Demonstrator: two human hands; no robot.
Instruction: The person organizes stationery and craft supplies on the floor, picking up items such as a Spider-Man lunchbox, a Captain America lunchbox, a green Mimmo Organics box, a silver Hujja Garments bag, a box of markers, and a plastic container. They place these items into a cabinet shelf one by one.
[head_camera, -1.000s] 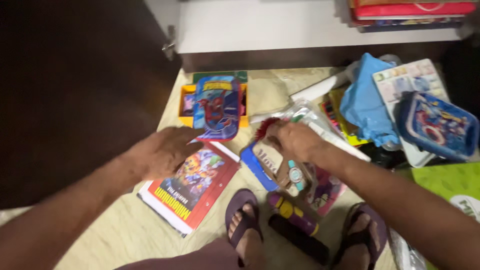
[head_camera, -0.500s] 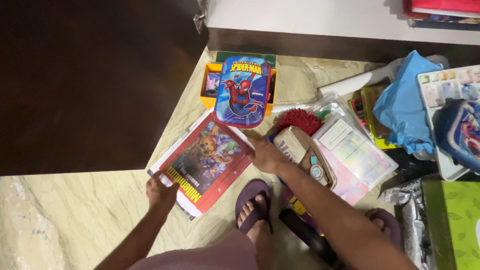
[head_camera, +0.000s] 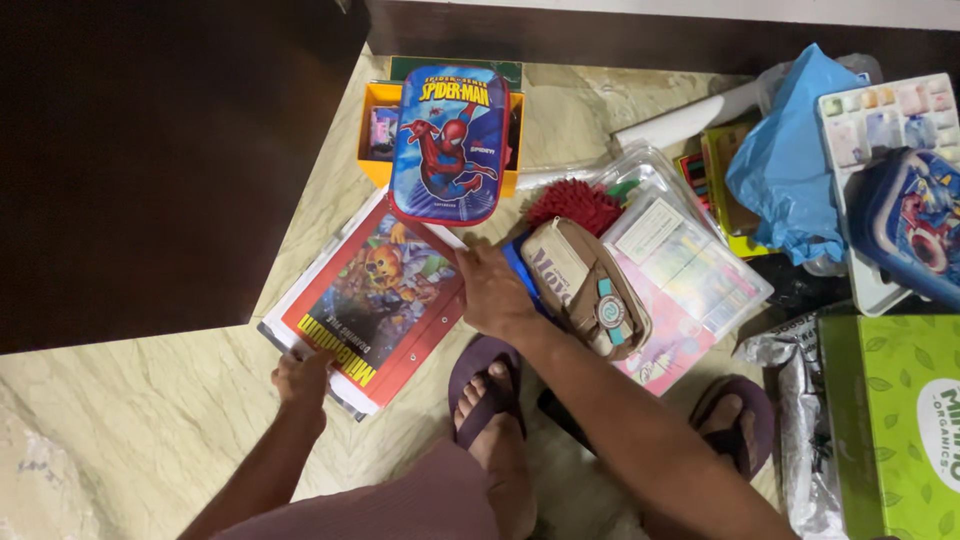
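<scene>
Book: red drawing book (head_camera: 375, 300) (pencil case (head_camera: 447, 145) overlaps its far edge).
Left hand (head_camera: 300, 375): your fingers curl on its near corner.
Right hand (head_camera: 495, 290): your fingers lie together, flat on its right edge.
Room: bare floor (head_camera: 150, 410) leftward.

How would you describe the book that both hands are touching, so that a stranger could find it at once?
Start at the dark cabinet on the left; on the pale floor beside it lies a flat red book. The left hand holds its near corner, the right hand its far edge. Only it has a red border around a cartoon picture, partly under a blue pencil case.
</scene>
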